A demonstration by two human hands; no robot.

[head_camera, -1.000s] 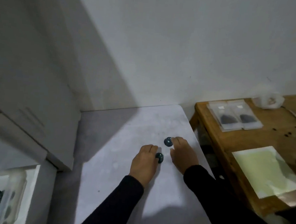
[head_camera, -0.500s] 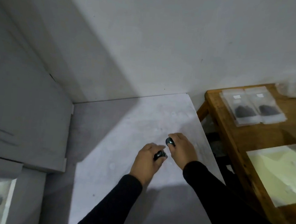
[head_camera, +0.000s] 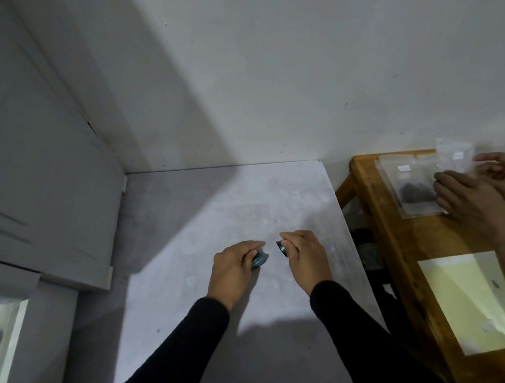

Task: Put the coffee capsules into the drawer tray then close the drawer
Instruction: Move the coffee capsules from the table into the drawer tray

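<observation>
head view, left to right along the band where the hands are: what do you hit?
Grey cabinet → left hand → capsule in the left hand → capsule in the right hand → right hand → wooden table → pale yellow sheet.

Your counter [head_camera: 195,307]: matt pale stone look, faintly mottled. Capsules [head_camera: 260,259]: dark glossy. Side table [head_camera: 392,231]: varnished wood. Packets [head_camera: 407,184]: clear plastic.
</observation>
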